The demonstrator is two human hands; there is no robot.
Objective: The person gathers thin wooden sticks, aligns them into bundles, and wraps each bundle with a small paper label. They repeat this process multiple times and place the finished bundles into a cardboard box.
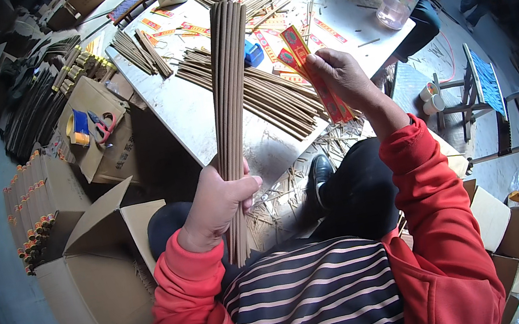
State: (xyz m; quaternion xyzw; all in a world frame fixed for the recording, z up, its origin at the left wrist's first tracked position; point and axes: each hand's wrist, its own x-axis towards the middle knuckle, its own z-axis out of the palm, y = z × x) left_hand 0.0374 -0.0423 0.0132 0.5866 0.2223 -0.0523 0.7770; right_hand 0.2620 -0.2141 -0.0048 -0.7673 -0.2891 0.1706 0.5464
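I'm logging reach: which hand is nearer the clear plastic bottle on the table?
Right. The right hand, holding red paper sleeves, is left of and below the bottle; the left hand, gripping the stick bundle, is much farther.

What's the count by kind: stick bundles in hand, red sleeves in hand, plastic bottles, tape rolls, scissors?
Stick bundle, in left hand: 1
Red paper sleeves, in right hand: 2, could be more
Plastic bottle: 1
Tape roll: 1
Red-handled scissors: 1
Total: 6

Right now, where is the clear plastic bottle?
In the head view, the clear plastic bottle stands at the far right corner of the white table, beyond the right hand holding red paper sleeves.
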